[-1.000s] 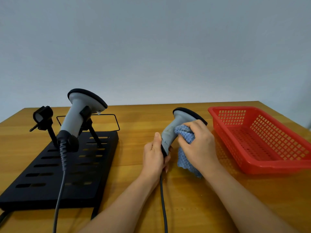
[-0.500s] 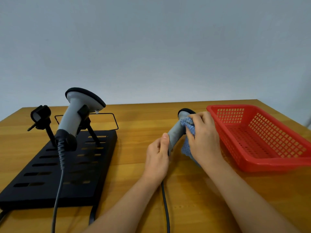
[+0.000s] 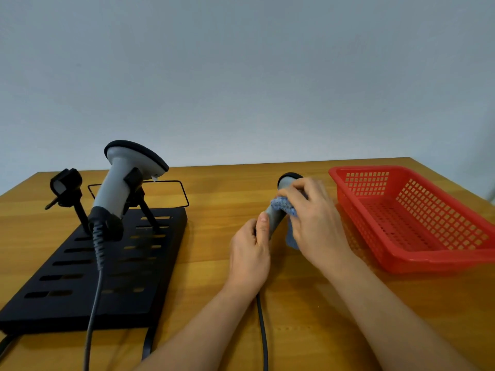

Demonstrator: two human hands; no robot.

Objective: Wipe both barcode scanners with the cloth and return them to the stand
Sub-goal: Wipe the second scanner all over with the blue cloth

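Blue cloth (image 3: 284, 206) under right grip (image 3: 313, 218), on scanner (image 3: 276, 218)

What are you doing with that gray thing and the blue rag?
A person is cleaning a barcode scanner. The left hand grips its handle, and the right hand rubs a blue cloth against its upper part, above the wooden table. A second scanner sits clipped in the black stand on the left, beside a free clip. A red basket stands to the right.
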